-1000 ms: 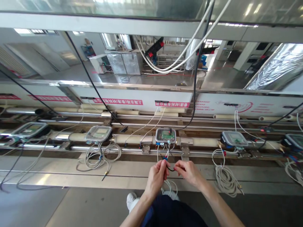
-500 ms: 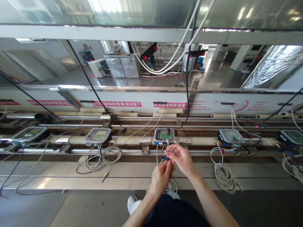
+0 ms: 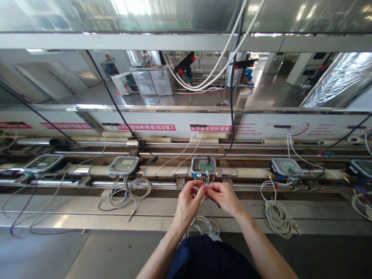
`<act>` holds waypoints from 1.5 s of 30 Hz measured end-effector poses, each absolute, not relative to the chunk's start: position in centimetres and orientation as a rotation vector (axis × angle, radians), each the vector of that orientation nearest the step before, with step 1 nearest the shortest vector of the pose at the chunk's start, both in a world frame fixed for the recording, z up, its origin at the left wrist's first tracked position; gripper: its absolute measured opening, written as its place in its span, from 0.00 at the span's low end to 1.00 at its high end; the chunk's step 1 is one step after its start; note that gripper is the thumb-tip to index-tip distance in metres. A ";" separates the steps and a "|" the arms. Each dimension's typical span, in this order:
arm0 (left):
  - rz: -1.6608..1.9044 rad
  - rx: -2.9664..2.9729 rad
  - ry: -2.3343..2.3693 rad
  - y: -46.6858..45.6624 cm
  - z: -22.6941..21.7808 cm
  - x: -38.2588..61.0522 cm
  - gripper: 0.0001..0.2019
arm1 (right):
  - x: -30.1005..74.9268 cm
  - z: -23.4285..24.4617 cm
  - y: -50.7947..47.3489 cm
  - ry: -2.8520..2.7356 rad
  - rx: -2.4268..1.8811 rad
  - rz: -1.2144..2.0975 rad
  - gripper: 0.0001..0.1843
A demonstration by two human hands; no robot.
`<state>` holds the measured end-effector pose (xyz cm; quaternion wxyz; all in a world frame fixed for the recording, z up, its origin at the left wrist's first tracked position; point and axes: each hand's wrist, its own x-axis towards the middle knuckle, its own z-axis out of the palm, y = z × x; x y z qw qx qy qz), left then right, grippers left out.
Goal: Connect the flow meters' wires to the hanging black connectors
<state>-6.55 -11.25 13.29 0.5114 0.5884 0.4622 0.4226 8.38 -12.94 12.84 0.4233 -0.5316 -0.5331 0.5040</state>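
Note:
My left hand [image 3: 188, 199] and my right hand [image 3: 225, 197] meet fingertip to fingertip just below a clear-lidded meter box [image 3: 203, 166] with a green circuit board inside. Both are closed in a pinch on thin wires [image 3: 207, 179] that hang from the underside of this box. A dark slim rod-like end [image 3: 215, 203] sticks out below my right fingers; its kind I cannot make out. The exact wire in each pinch is hidden by the fingers. Beneath my hands, a loose coil of white cable [image 3: 205, 224] hangs near my lap.
More meter boxes stand along the pipe, one to the left [image 3: 124, 166] and one to the right [image 3: 286, 167], with coiled cables [image 3: 277, 219] below. Metal rails [image 3: 250, 187] run across. A black cable [image 3: 231, 97] and white cables [image 3: 203, 83] hang ahead.
My left hand has risen toward the box, and my right hand has dropped slightly, so both are now level. The dark slim end now shows under my right fingers. The view shifted a little.

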 end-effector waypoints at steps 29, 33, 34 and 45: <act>0.872 0.748 0.773 -10.9 13.1 -7.6 0.23 | 8.1 14.1 -14.3 -1.538 -1.295 1.263 0.15; 0.925 0.766 0.767 -10.9 13.0 -7.7 0.19 | 8.0 14.2 -14.7 -1.456 -1.256 1.284 0.14; 0.950 0.761 0.777 -11.0 13.0 -7.7 0.19 | 8.0 14.2 -14.8 -1.418 -1.226 1.291 0.14; 1.033 1.120 0.823 -11.1 12.9 -6.9 0.16 | 8.4 13.6 -15.1 -1.358 -1.385 1.065 0.16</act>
